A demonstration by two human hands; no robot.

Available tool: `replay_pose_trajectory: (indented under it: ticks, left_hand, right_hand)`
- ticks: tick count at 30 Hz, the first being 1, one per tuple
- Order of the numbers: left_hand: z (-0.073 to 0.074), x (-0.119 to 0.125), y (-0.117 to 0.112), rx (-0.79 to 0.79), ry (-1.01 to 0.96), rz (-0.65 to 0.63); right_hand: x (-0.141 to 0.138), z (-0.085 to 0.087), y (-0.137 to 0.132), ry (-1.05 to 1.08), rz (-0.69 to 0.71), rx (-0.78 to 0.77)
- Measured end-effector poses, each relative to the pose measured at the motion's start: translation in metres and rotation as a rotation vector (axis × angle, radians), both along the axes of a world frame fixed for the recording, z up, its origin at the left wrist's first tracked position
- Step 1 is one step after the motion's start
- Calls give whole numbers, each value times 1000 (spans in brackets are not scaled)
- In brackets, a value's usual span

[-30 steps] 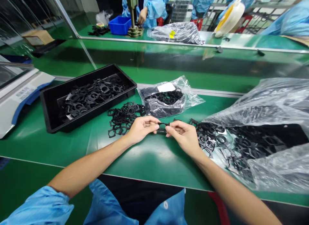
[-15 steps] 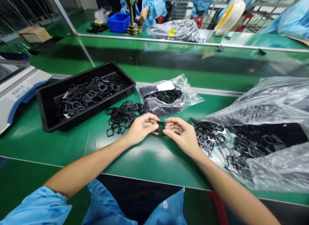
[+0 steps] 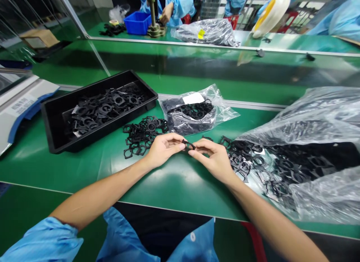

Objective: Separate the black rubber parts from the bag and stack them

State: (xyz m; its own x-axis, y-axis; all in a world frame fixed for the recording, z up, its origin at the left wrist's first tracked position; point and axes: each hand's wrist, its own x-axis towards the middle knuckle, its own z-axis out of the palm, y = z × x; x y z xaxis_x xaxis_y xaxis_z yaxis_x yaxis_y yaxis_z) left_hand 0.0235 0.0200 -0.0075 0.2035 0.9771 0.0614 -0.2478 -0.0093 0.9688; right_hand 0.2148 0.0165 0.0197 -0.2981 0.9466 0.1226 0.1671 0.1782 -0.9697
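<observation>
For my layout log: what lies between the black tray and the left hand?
A loose pile of black rings lies between the tray and left hand, in the head view.

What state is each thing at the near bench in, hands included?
Black part: tilted, held in both hands
Left hand: pinching the part
Right hand: pinching the part's other end
Black tray: open, partly filled
Ring pile: loose, heaped
Small clear bag: filled; sealed or not, can't tell
Large clear bag: open, contents spilling out
</observation>
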Motion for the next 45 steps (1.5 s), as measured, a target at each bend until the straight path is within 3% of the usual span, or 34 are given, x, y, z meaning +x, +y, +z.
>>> replay_pose_trajectory:
  ticks: [4,9,13,19,25,33,45]
  left_hand:
    - [0,-1,0,-40,-49,-10]
    - [5,-3,0,-122,-134,-129]
    - [9,-4,0,-176,-175,-194]
    - [8,-2,-1,-165,-142,-163]
    - [5,-3,0,-152,-53,-56]
    - [5,-7,2,-166,-54,-157]
    - [6,-5,-4,-74,143,-196]
  right_hand:
    - [0,2,1,-17,14,36]
    - [0,5,-1,-19,20,63]
    - [-1,5,-2,104,37,-73]
    - [1,9,2,216,178,-275]
    - [2,10,3,116,118,-220]
    - [2,11,0,73,58,-208]
    - [4,3,4,39,27,-207]
